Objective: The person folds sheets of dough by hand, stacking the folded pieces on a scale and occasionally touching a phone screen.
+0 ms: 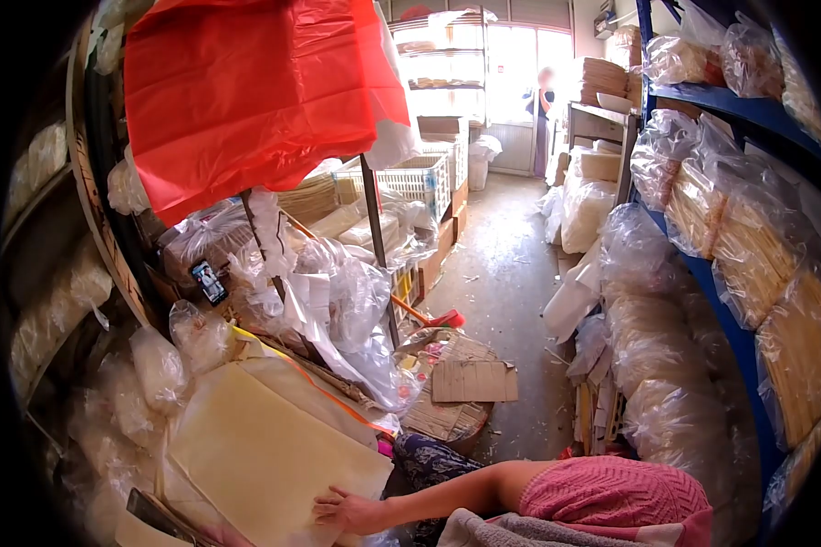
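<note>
Head view: the right hand point(348, 510) reaches leftward across the lower frame, forearm stretched out nearly level, pink sleeve at the upper arm. Fingers lie spread and flat against the lower right corner of the stack of pale sheets point(265, 447), clasping nothing. The stack lies tilted at lower left, below a red bag point(255, 91) and a phone point(209, 281). Cardboard point(474, 380) lies on the floor; left hand unseen

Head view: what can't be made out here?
- Left hand: outside the head view's frame.
- Right hand: whether it grips the pale sheets is too small to tell.
- Phone screen: too small to read.
- Person by the door: blurred and backlit.
</note>
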The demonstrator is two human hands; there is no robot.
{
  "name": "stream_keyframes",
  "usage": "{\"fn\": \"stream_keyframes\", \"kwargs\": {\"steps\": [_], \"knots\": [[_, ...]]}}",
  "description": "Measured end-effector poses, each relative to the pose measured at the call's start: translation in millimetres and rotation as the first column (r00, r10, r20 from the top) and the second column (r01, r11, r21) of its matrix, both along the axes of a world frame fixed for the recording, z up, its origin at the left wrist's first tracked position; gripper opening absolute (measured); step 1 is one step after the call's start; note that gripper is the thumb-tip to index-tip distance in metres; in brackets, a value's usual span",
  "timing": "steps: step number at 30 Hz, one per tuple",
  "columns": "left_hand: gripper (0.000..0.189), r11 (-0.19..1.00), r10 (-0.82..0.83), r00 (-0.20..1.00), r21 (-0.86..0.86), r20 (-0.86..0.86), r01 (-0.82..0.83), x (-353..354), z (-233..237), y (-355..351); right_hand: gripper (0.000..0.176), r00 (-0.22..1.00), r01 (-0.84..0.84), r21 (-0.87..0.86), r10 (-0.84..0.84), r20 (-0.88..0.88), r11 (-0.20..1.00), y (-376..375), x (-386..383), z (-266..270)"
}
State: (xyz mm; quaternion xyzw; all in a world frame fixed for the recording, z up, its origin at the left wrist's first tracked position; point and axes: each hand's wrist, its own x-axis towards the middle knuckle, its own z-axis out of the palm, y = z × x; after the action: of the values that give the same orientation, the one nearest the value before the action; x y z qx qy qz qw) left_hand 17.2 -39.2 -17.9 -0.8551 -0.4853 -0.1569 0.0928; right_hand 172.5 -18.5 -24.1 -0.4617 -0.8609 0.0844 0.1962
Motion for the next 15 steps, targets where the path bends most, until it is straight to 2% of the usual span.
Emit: {"fn": "stream_keyframes", "kwargs": {"steps": [1,3,4,5,6,7,8,9,10,11,12,13,14,15], "knots": [[0.045,1.0,0.0,1.0,0.004,0.002,0.0,0.3,0.5,0.2,0.042,0.982,-0.069,-0.124,0.046,-0.183,0.99,-1.1,11.7,11.2],[0.045,1.0,0.001,1.0,0.005,0.008,-0.001,0.2,1.8,0.2,0.046,0.842,-0.271,-0.317,0.063,-0.536,0.909,-6.5,48.1,37.3],[0.045,1.0,0.0,1.0,0.0,0.012,0.0,0.4,1.5,0.8,0.051,0.809,-0.198,-0.426,-0.098,-0.58,0.883,-12.5,71.9,50.1],[0.045,1.0,0.004,1.0,0.0,0.017,-0.004,-0.4,1.2,0.7,0.041,0.772,-0.147,-0.527,-0.236,-0.591,0.837,-24.0,108.7,82.1],[0.045,1.0,0.007,1.0,-0.003,0.019,-0.006,-1.0,0.6,0.7,0.026,0.843,-0.077,-0.317,-0.108,-0.527,0.945,-15.0,164.3,43.8],[0.045,1.0,0.009,1.0,-0.006,0.021,-0.009,-2.0,0.1,0.1,0.016,0.693,-0.102,-0.457,-0.267,-0.67,0.883,-22.0,216.1,67.7],[0.045,1.0,0.006,1.0,-0.006,0.025,-0.005,-3.6,0.1,-0.1,0.017,0.671,-0.015,-0.475,-0.343,-0.657,0.88,-25.8,282.6,76.2],[0.045,1.0,0.006,1.0,-0.007,0.022,-0.005,-4.5,-0.5,-0.5,0.019,0.737,0.101,-0.395,-0.336,-0.587,0.913,-34.6,369.7,87.7],[0.045,1.0,0.005,1.0,-0.008,0.025,-0.005,-5.2,-0.3,-0.8,0.021,0.843,0.204,-0.231,-0.291,-0.453,0.951,-48.9,465.0,112.0],[0.046,1.0,0.006,1.0,-0.008,0.026,-0.005,-5.1,-0.2,-0.5,0.024,0.983,0.072,0.128,-0.048,-0.178,0.989,-74.6,564.4,152.7],[0.046,1.0,0.002,1.0,-0.009,0.024,-0.002,-4.9,0.4,-1.0,0.023,0.46,0.826,-0.209,-0.841,-0.286,0.524,-58.3,680.2,157.8],[0.046,1.0,0.004,1.0,-0.007,0.027,-0.004,-5.9,1.2,-1.5,0.022,0.475,0.852,-0.011,-0.782,-0.404,0.524,-91.8,679.0,229.7],[0.046,1.0,0.002,1.0,-0.01,0.021,-0.002,-6.9,2.0,-1.7,0.021,0.506,0.858,0.205,-0.709,-0.491,0.47,-126.1,672.0,306.5],[0.046,1.0,0.0,1.0,-0.008,0.017,0.0,-6.2,3.2,-1.8,0.021,0.54,0.84,0.4,-0.645,-0.541,0.367,-160.7,661.6,385.8]]}}
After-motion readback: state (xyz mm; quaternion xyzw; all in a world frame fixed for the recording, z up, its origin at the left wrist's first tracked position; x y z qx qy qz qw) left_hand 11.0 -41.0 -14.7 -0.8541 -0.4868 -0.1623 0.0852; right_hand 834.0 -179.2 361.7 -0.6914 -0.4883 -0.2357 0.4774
